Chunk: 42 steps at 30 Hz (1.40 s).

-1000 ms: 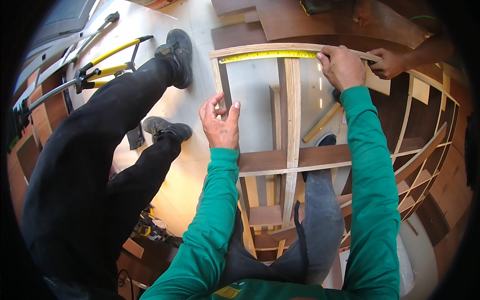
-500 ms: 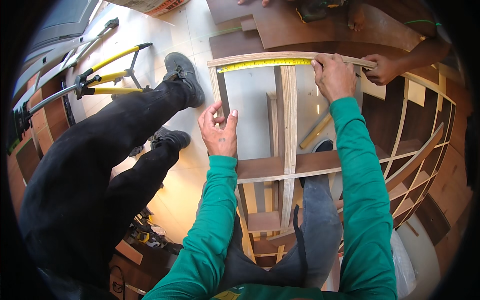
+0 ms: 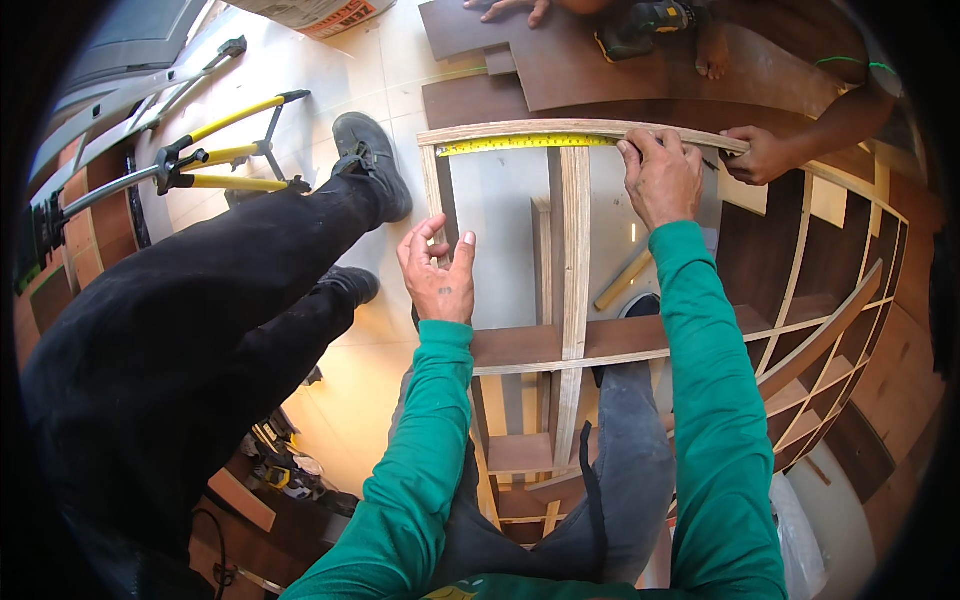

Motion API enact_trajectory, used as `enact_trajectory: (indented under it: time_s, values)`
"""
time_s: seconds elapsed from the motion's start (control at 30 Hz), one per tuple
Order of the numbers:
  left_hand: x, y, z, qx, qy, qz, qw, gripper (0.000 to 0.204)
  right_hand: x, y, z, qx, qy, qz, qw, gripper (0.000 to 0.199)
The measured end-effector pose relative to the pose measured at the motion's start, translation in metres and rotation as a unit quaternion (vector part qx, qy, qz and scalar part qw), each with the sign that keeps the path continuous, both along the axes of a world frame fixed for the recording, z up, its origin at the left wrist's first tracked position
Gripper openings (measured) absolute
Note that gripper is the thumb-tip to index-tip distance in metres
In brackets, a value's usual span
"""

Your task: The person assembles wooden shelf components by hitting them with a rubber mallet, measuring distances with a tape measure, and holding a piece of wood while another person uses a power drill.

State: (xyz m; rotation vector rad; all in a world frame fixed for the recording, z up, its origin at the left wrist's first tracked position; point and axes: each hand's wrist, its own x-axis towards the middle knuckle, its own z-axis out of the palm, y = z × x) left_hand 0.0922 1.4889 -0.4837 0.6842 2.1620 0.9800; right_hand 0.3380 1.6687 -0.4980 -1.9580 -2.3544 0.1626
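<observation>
Your right hand (image 3: 660, 180) presses the yellow tape measure (image 3: 525, 144) flat along the curved plywood rail (image 3: 520, 129) at the frame's top. Your left hand (image 3: 438, 275) hovers open beside the left upright (image 3: 433, 190), gripping nothing.

Open floor (image 3: 505, 215) shows through the plywood frame (image 3: 573, 250) between its uprights, room for the left hand (image 3: 438, 275). A co-worker's black-trousered leg (image 3: 250, 290) crowds that hand's left side. Another person's hand (image 3: 755, 155) blocks the curved rail beyond the right hand (image 3: 662, 180).
</observation>
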Motion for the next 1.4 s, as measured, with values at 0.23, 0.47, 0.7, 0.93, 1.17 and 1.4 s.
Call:
enact_trajectory:
  time_s: [0.23, 0.47, 0.7, 0.93, 1.17, 1.4]
  values:
    - [0.004, -0.003, -0.002, 0.012, 0.003, 0.005, 1.0, 0.044, -0.002, -0.001, 0.001, 0.025, 0.006, 0.006, 1.0, 0.016]
    - [0.005, -0.002, -0.001, 0.012, 0.006, 0.005, 1.0, 0.046, -0.015, -0.009, -0.003, 0.002, 0.033, 0.008, 0.999, 0.018]
    - [0.008, 0.0, 0.003, 0.0, 0.008, 0.004, 1.0, 0.043, -0.018, -0.007, 0.0, -0.026, 0.028, 0.003, 0.999, 0.019]
    - [0.008, -0.001, 0.0, 0.001, 0.008, 0.004, 1.0, 0.043, -0.02, -0.01, 0.0, -0.018, 0.031, -0.004, 0.999, 0.019]
    - [0.008, 0.0, 0.0, 0.001, 0.01, 0.0, 1.0, 0.043, -0.018, -0.013, -0.006, 0.015, 0.037, 0.003, 0.999, 0.017]
    - [0.01, 0.001, 0.001, -0.002, 0.014, 0.002, 1.0, 0.044, -0.018, -0.014, -0.008, 0.024, 0.048, -0.001, 0.999, 0.016]
